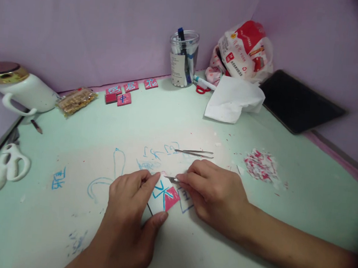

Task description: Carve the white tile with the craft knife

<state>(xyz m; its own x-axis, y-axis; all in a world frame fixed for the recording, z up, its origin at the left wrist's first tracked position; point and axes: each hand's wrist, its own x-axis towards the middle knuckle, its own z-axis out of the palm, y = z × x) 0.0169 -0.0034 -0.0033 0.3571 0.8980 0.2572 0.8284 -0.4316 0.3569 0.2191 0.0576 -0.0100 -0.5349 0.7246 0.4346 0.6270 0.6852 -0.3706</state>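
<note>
My left hand [127,212] grips a small square tile [163,194], white and pink with blue strokes drawn on it, holding it tilted on the pale green table [66,224]. My right hand [214,192] pinches a thin metal blade tool [171,179], whose tip rests at the tile's upper edge. Both hands are closed, close together at the table's near middle.
Metal tweezers [196,153] lie just beyond my hands. A heap of pink paper scraps [261,165] sits to the right. White scissors [4,172] lie far left beside a white mug [24,91]. At the back stand pink tiles [125,92], a pen jar [183,60], tissue [233,99], a bag [246,48] and a black tray [301,102].
</note>
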